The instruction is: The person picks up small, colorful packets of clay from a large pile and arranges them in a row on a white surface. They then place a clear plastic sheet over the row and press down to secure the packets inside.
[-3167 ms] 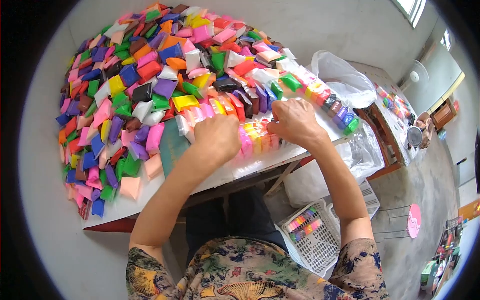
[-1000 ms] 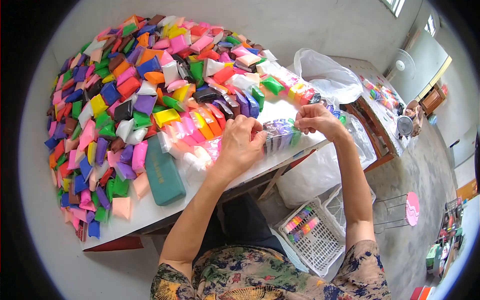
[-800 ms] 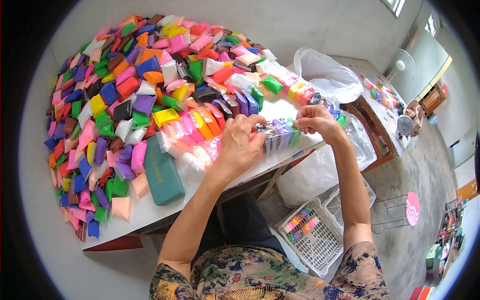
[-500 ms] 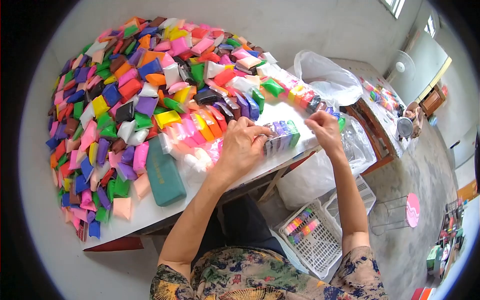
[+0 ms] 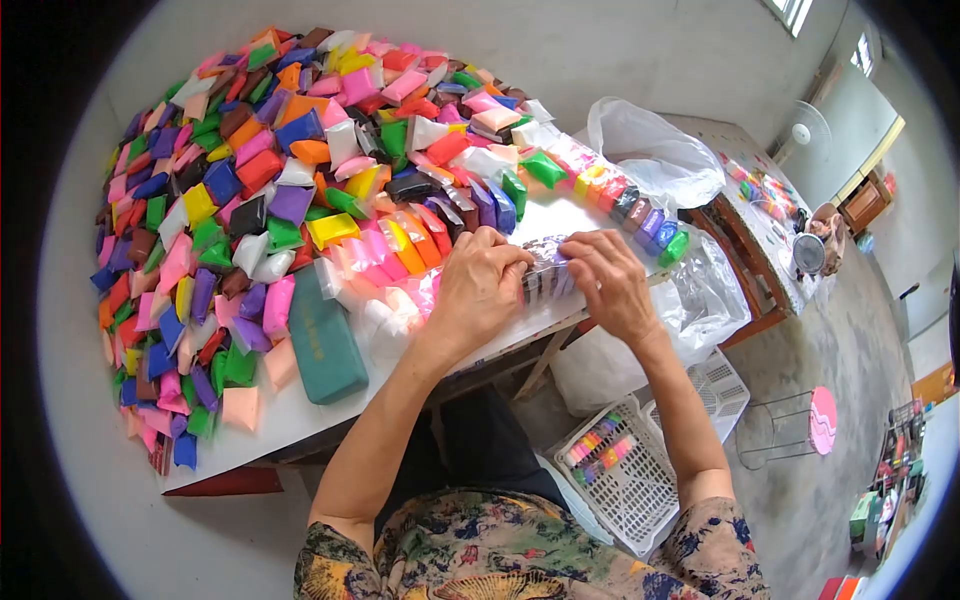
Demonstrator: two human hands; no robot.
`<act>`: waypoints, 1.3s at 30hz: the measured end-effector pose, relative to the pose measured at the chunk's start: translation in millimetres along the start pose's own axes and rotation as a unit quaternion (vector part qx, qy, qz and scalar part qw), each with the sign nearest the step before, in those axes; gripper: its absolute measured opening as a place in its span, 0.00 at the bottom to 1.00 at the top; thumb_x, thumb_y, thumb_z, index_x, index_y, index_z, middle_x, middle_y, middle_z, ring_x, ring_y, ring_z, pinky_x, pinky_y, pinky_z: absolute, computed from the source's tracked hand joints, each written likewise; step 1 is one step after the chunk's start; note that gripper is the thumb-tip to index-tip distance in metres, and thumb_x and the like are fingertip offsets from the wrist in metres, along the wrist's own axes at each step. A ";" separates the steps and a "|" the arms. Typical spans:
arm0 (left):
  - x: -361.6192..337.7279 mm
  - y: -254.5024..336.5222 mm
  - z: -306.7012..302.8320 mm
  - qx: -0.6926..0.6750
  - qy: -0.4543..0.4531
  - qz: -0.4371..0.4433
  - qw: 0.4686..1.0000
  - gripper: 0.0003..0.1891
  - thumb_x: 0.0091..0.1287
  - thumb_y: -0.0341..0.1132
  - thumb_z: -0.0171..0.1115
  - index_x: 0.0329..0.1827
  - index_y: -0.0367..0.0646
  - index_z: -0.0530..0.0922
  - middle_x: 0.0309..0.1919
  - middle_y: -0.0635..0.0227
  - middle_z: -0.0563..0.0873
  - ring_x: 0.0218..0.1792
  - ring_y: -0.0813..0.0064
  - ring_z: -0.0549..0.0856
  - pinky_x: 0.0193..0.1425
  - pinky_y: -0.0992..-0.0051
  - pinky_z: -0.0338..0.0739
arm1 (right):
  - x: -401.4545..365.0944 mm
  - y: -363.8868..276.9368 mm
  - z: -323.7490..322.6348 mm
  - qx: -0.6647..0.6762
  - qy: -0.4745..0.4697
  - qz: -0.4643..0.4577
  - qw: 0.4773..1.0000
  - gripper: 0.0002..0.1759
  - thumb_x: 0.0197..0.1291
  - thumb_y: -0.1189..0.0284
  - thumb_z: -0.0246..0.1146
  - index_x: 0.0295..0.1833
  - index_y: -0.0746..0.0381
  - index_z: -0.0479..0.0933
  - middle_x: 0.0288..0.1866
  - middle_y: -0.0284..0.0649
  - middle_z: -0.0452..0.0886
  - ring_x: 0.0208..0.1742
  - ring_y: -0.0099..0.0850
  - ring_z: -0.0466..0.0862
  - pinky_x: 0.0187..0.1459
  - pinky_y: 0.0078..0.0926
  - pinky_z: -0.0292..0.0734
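Note:
A clear plastic pack of small coloured packets lies at the table's front edge between my two hands. My left hand is closed, its thumb and fingers pinching the pack's left end. From the right, my right hand has its bent fingers on the top and right end of the wrapping, covering that end. Left of my left hand, soft packets stand in a row, among them an orange packet. Behind my right hand lies a second long row of coloured packets, with a green packet at its near end.
A large heap of coloured packets covers the table's left and back. A teal case lies near the front edge. Clear bags sit at the right. Below are a white plastic basket holding packs and a pink-topped stool.
My right hand has come down and left onto the pack, having been raised to its right. My left hand stays at the pack's left end.

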State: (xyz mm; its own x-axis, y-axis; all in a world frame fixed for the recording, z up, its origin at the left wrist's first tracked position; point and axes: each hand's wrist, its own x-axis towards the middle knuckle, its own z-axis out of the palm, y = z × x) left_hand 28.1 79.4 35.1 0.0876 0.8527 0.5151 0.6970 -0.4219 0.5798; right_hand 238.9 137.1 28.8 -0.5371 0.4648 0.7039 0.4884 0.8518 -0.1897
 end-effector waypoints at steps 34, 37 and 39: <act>-112.0 38.4 -24.1 0.013 0.208 -0.133 0.969 0.45 0.55 0.25 0.74 0.76 0.33 0.59 0.68 0.46 0.70 0.67 0.46 0.69 0.74 0.54 0.62 | 28.4 -32.5 -15.5 -0.009 -0.112 -0.045 0.993 0.23 0.51 0.70 0.74 0.53 0.61 0.81 0.55 0.41 0.84 0.60 0.40 0.80 0.66 0.42 0.68; -108.6 28.7 -16.7 -0.037 0.194 -0.172 0.965 0.45 0.56 0.25 0.74 0.75 0.32 0.57 0.67 0.44 0.68 0.68 0.46 0.68 0.74 0.54 0.62 | 36.0 -42.6 -8.6 0.053 -0.120 -0.039 0.991 0.25 0.49 0.69 0.75 0.54 0.62 0.81 0.55 0.42 0.84 0.59 0.41 0.80 0.65 0.42 0.69; -102.7 23.3 -15.7 -0.039 0.217 -0.173 0.960 0.42 0.56 0.25 0.74 0.73 0.33 0.59 0.65 0.45 0.69 0.67 0.47 0.69 0.73 0.55 0.64 | 38.6 -47.5 -2.2 0.081 -0.129 -0.034 0.988 0.26 0.49 0.68 0.75 0.55 0.62 0.80 0.55 0.42 0.84 0.59 0.42 0.80 0.65 0.41 0.70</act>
State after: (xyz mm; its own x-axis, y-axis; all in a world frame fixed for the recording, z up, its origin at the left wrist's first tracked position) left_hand 24.2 -22.9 5.6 -0.4562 0.7449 0.4868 0.5732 -0.1725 0.8011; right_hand 196.5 114.1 66.5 -0.7320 0.4338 0.5254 0.3397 0.9008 -0.2704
